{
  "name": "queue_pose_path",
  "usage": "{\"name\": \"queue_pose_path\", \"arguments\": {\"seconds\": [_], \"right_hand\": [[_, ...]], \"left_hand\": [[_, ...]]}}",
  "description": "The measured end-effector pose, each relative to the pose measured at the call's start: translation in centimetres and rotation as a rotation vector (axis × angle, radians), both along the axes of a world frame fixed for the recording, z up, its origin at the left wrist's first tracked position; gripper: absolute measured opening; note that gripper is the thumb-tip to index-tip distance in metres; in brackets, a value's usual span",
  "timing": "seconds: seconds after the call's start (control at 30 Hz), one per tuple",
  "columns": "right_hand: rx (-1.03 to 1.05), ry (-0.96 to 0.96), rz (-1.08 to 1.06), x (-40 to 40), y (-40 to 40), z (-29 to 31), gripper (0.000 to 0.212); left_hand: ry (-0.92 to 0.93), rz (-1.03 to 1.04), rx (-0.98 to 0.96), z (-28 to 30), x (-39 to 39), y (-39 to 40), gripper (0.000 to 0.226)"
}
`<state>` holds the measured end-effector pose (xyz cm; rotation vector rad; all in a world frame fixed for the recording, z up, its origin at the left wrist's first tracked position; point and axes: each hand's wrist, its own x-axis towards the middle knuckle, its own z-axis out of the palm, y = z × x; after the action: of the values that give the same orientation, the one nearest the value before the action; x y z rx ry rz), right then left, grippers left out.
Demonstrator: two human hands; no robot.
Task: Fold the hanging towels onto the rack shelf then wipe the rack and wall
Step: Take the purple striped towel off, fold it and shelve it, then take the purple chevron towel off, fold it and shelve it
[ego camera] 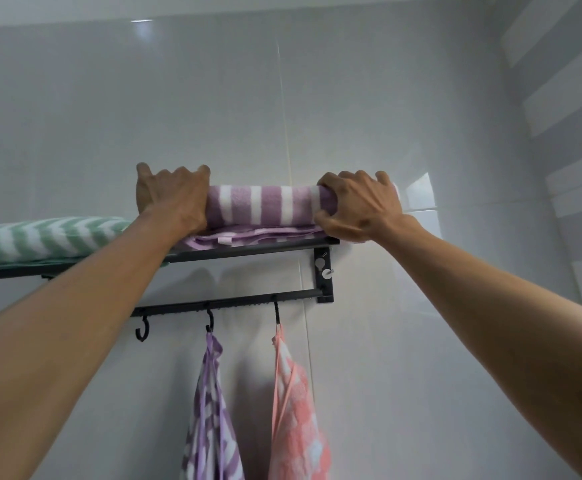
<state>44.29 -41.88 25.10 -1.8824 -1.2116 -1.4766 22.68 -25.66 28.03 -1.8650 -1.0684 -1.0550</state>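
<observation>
green towel (29, 237): green-and-white zigzag one, lying folded on the rack shelf (248, 250) at the far left end

empty hook (143, 330): black, hangs off the lower bar (227, 303), nothing on it

left hand (171, 195): up on the shelf, fingers curled over the left end of the purple striped towel (265, 202), gripping it

purple striped towel: purple and white, rolled/folded up thick, sitting on the right half of the shelf just right of the green one

small purple towel (209, 410): hangs from the middle hook

pink towel (296, 410): hangs from the right hook, just beside the purple one

right hand (358, 206): grips the right end of the striped towel, thumb underneath, fingers over the top

wall (386, 98): glossy pale grey tiles behind everything
</observation>
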Motion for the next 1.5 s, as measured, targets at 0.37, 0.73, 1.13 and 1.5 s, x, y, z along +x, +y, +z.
{"name": "queue_pose_path", "arguments": {"seconds": [0.37, 0.73, 1.13, 1.5], "right_hand": [[-0.051, 0.057, -0.028, -0.7, -1.0, -0.5, 0.035], [-0.161, 0.157, 0.006, -3.4, -1.5, -0.8, 0.036], [-0.078, 0.179, 0.091, -7.4, -2.3, -1.7, 0.065], [-0.025, 0.477, 0.293, -15.5, -1.6, -11.0, 0.054]], "left_hand": [[0.205, 0.039, -0.015, 0.4, -2.9, 1.1, 0.051], [0.231, -0.329, -0.244, -2.3, -2.2, 0.8, 0.023], [0.022, -0.477, -0.147, -3.3, -4.3, -1.8, 0.08], [-0.45, -0.8, -0.163, -11.2, -13.4, -1.0, 0.029]]}}
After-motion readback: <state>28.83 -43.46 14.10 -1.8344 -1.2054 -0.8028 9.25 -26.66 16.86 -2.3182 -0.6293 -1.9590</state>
